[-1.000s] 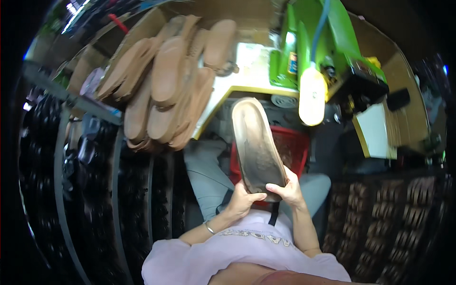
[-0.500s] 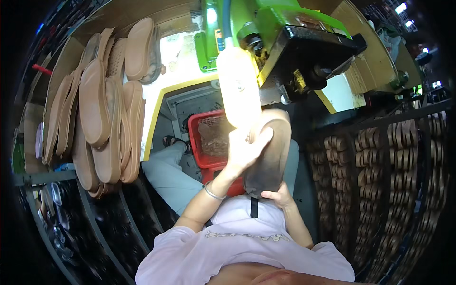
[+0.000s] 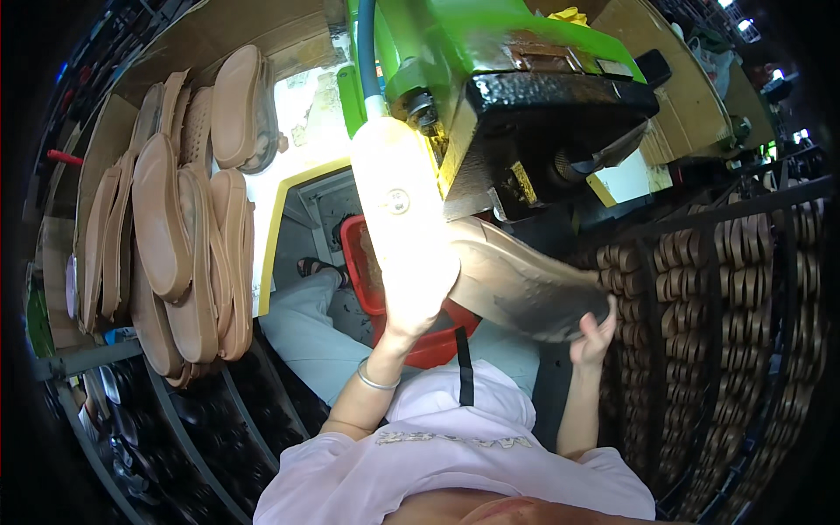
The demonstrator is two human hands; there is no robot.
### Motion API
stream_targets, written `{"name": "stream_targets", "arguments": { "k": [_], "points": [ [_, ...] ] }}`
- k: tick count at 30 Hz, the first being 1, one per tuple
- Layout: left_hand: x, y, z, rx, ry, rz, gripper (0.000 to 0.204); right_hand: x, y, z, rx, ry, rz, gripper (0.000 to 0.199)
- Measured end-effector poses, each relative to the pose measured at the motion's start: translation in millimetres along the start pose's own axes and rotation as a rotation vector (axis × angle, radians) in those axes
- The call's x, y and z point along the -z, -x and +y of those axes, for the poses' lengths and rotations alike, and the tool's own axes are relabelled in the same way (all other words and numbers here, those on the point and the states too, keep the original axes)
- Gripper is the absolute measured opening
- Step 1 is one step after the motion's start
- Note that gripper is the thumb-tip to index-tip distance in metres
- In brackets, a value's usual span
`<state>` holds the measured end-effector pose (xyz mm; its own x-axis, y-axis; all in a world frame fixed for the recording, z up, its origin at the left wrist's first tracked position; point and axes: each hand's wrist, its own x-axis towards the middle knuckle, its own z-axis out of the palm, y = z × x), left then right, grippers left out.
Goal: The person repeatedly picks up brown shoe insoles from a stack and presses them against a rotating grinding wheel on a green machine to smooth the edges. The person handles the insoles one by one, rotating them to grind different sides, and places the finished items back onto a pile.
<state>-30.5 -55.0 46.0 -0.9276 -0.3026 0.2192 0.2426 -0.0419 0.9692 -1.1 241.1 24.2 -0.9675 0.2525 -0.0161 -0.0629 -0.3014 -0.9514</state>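
Note:
A shoe sole (image 3: 525, 278), tan at one end and dark grey toward the other, hangs tilted over my lap beneath the green machine. My left hand (image 3: 423, 293) grips its left end; glare from the lamp washes out these fingers. At the right end my right hand (image 3: 594, 336) is closed on the sole's edge, thumb in front and a finger beyond the rim. The bright lamp (image 3: 389, 175) on a grey stem hangs right above my left hand. Close behind the sole is the machine's black head (image 3: 560, 114).
Several tan soles (image 3: 162, 219) lie piled in a cardboard box on the left. Below, a red basket (image 3: 360, 276) stands between my legs. A yellow-edged worktable (image 3: 271, 236) borders the left side. Racks packed with soles (image 3: 687, 306) line the right.
The sole has swung from nearly upright to slanting, its dark end now out to the right. My right hand moved right and up with it; the lamp appears further left.

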Motion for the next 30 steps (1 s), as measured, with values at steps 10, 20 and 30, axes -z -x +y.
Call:
{"name": "stream_targets", "arguments": {
  "k": [10,20,30],
  "points": [
    [14,-9,25,-0.073,-0.078,-0.037,0.014,-88,-126,-34,-0.007,-0.154,-0.15,0.034],
    [85,19,41,0.216,0.155,0.145,0.032,-146,-89,-7,-0.112,-0.194,-0.21,0.031],
    [133,100,27,0.433,0.339,0.355,0.038,-184,-42,9,-0.165,-0.139,-0.456,0.037]
  ]
}}
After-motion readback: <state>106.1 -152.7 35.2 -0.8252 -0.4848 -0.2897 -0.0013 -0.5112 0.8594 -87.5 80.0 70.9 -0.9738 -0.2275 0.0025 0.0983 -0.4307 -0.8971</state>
